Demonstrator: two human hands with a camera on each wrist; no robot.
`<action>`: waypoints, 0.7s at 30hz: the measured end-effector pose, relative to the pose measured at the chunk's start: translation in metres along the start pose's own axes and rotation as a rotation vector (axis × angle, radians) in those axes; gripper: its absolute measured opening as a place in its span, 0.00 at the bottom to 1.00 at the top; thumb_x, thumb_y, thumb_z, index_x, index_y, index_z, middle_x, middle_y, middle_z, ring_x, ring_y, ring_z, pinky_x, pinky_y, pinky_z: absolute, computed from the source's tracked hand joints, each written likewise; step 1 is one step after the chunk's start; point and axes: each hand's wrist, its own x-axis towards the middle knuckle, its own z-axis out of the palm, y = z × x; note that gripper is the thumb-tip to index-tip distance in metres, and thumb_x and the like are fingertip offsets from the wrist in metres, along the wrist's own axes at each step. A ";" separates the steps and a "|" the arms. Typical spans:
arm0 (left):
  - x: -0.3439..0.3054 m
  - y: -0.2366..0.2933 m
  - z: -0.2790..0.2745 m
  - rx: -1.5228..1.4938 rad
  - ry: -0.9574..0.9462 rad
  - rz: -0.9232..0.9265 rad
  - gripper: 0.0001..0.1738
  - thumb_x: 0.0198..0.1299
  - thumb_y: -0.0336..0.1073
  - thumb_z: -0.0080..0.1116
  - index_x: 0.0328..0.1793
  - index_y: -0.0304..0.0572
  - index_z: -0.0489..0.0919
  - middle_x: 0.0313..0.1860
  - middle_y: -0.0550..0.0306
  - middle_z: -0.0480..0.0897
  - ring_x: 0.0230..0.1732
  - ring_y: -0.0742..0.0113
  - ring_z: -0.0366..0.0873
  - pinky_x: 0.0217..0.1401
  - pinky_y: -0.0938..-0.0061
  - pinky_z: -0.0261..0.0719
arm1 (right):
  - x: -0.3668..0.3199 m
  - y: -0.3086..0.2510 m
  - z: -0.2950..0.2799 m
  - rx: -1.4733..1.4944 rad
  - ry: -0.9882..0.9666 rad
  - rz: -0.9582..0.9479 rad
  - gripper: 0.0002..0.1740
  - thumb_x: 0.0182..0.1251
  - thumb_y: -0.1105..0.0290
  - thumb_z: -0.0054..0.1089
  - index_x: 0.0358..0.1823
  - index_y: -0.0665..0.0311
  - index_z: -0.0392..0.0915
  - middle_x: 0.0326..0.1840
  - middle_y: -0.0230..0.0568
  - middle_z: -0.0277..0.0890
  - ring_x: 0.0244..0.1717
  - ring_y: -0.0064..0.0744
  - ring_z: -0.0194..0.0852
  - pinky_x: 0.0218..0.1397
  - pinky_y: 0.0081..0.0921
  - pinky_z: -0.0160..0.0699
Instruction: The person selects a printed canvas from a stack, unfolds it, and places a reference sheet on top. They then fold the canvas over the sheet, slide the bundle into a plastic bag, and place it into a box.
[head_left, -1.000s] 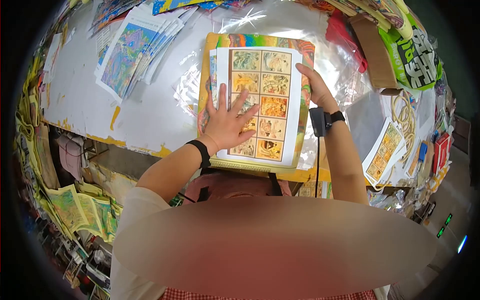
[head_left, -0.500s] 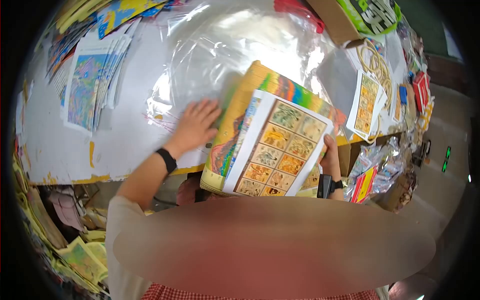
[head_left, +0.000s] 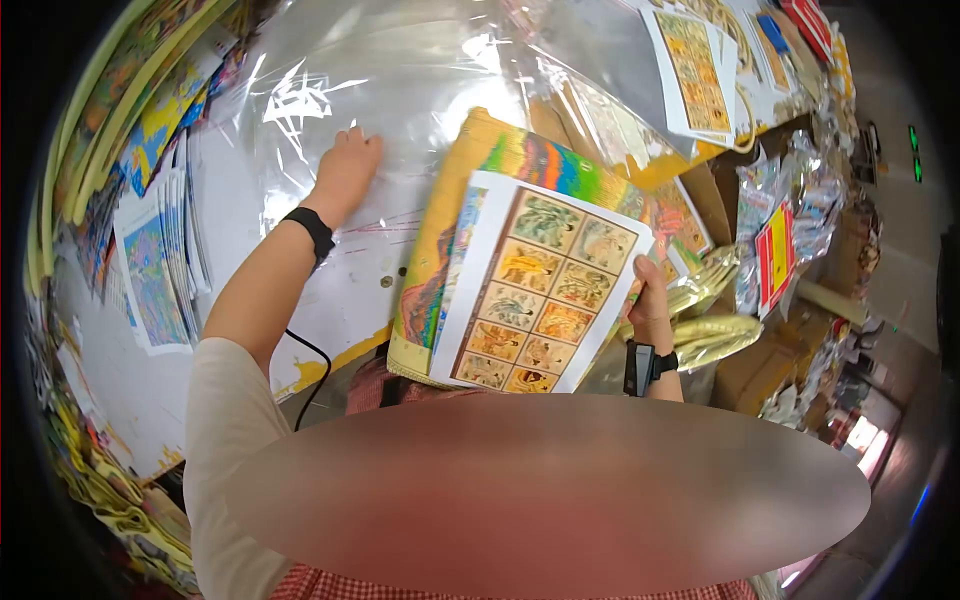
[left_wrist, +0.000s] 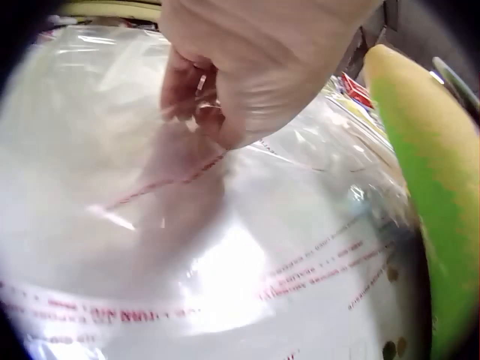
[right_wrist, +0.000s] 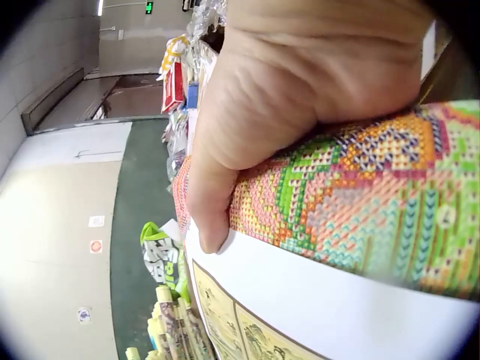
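My right hand (head_left: 652, 300) grips the right edge of a folded, colourfully patterned fabric (head_left: 450, 200) with a printed sheet (head_left: 545, 290) on top. The sheet shows rows of small framed pictures. In the right wrist view the thumb (right_wrist: 214, 232) presses on the sheet's white margin, and the fabric has a stitch-like pattern. My left hand (head_left: 345, 175) is over the table with fingers curled, pinching a clear plastic bag (left_wrist: 90, 172). Red printed lines on the bag bend up toward the thumb in the left wrist view.
A stack of printed sheets (head_left: 160, 270) lies on the white table (head_left: 240, 300) at left. Further picture sheets (head_left: 692, 75) lie at the upper right. Plastic-wrapped packets (head_left: 800, 190) and cardboard boxes (head_left: 775, 365) are beyond the table's right edge.
The left hand left the sheet, moved left and forward, and took hold of the plastic bag. The right hand drew the fabric and sheet toward the body and tilted them.
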 end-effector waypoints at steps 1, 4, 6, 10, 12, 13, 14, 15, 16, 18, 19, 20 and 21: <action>0.012 -0.004 0.000 -0.037 -0.066 0.009 0.20 0.53 0.36 0.58 0.53 0.42 0.78 0.47 0.42 0.78 0.46 0.45 0.77 0.41 0.57 0.78 | -0.001 0.000 0.012 0.015 0.008 -0.059 0.35 0.56 0.65 0.62 0.65 0.70 0.64 0.50 0.40 0.80 0.47 0.31 0.80 0.51 0.29 0.79; 0.037 0.008 -0.009 -0.254 -0.208 0.024 0.12 0.54 0.36 0.58 0.43 0.41 0.82 0.40 0.42 0.82 0.38 0.44 0.79 0.38 0.58 0.77 | -0.009 -0.005 0.043 0.010 -0.017 -0.171 0.39 0.54 0.65 0.65 0.67 0.69 0.62 0.55 0.42 0.77 0.52 0.32 0.79 0.55 0.29 0.78; 0.040 0.025 -0.024 -0.528 -0.230 0.004 0.11 0.55 0.37 0.58 0.39 0.40 0.83 0.37 0.42 0.82 0.36 0.42 0.79 0.40 0.58 0.77 | -0.003 0.003 0.041 -0.018 -0.064 -0.144 0.41 0.54 0.63 0.64 0.69 0.68 0.59 0.58 0.44 0.75 0.54 0.33 0.78 0.54 0.29 0.80; 0.044 0.054 -0.040 -0.584 -0.103 0.145 0.15 0.58 0.39 0.58 0.49 0.40 0.82 0.44 0.41 0.83 0.42 0.50 0.82 0.45 0.66 0.77 | -0.004 0.004 0.039 0.003 -0.120 -0.137 0.42 0.53 0.62 0.65 0.69 0.68 0.59 0.59 0.42 0.74 0.55 0.32 0.76 0.57 0.30 0.77; 0.047 0.062 -0.030 -0.626 -0.103 0.121 0.16 0.59 0.38 0.58 0.49 0.37 0.81 0.46 0.42 0.84 0.44 0.54 0.83 0.48 0.67 0.77 | -0.005 0.004 0.038 0.043 -0.097 -0.138 0.39 0.53 0.64 0.67 0.67 0.69 0.63 0.56 0.42 0.76 0.52 0.32 0.78 0.55 0.29 0.77; 0.047 0.066 -0.022 -0.649 -0.100 0.112 0.16 0.60 0.38 0.58 0.50 0.36 0.81 0.48 0.43 0.84 0.45 0.56 0.83 0.49 0.68 0.77 | -0.006 0.005 0.037 0.060 -0.085 -0.143 0.38 0.53 0.66 0.68 0.65 0.69 0.64 0.54 0.42 0.78 0.51 0.31 0.79 0.55 0.29 0.77; 0.045 0.068 -0.012 -0.833 -0.080 -0.004 0.13 0.61 0.37 0.58 0.46 0.35 0.80 0.49 0.44 0.84 0.47 0.57 0.83 0.50 0.69 0.77 | 0.000 0.007 0.035 0.076 -0.075 -0.138 0.38 0.54 0.66 0.68 0.65 0.69 0.64 0.54 0.42 0.77 0.51 0.32 0.79 0.55 0.29 0.78; 0.039 0.069 -0.003 -1.016 -0.061 -0.125 0.11 0.61 0.36 0.58 0.43 0.34 0.80 0.51 0.44 0.83 0.48 0.58 0.82 0.50 0.69 0.77 | 0.011 0.012 0.032 0.091 -0.066 -0.131 0.37 0.54 0.66 0.68 0.65 0.70 0.64 0.55 0.42 0.77 0.51 0.32 0.79 0.55 0.29 0.78; 0.033 0.071 -0.004 -1.196 -0.042 -0.252 0.10 0.62 0.35 0.57 0.39 0.33 0.79 0.52 0.44 0.83 0.49 0.59 0.82 0.51 0.70 0.77 | 0.017 0.011 0.036 0.106 -0.058 -0.123 0.37 0.55 0.66 0.67 0.65 0.70 0.64 0.55 0.43 0.77 0.51 0.32 0.79 0.55 0.29 0.78; 0.029 0.061 -0.015 -1.463 0.165 -0.287 0.08 0.63 0.33 0.57 0.39 0.34 0.78 0.56 0.46 0.81 0.51 0.64 0.80 0.54 0.72 0.76 | 0.028 0.002 0.043 0.104 -0.032 -0.014 0.34 0.57 0.66 0.65 0.64 0.71 0.65 0.55 0.43 0.77 0.51 0.32 0.79 0.54 0.28 0.79; 0.029 0.059 -0.026 -1.589 0.274 -0.304 0.07 0.64 0.32 0.56 0.39 0.35 0.78 0.58 0.47 0.80 0.52 0.67 0.79 0.56 0.73 0.75 | 0.036 -0.001 0.044 0.119 -0.081 -0.001 0.33 0.57 0.66 0.65 0.64 0.71 0.66 0.54 0.44 0.77 0.51 0.31 0.79 0.53 0.27 0.79; 0.032 0.060 -0.032 -1.529 0.240 -0.223 0.07 0.64 0.32 0.56 0.39 0.35 0.77 0.59 0.47 0.80 0.52 0.67 0.79 0.57 0.73 0.75 | 0.042 -0.005 0.050 0.135 -0.126 0.019 0.33 0.58 0.66 0.65 0.63 0.71 0.67 0.54 0.44 0.77 0.51 0.31 0.79 0.53 0.27 0.79; 0.033 0.066 -0.036 -1.473 0.196 -0.143 0.06 0.64 0.32 0.56 0.40 0.36 0.77 0.61 0.46 0.79 0.51 0.67 0.79 0.57 0.72 0.75 | 0.048 -0.011 0.057 0.056 -0.167 0.070 0.30 0.59 0.64 0.65 0.61 0.72 0.70 0.54 0.44 0.78 0.50 0.30 0.79 0.51 0.25 0.79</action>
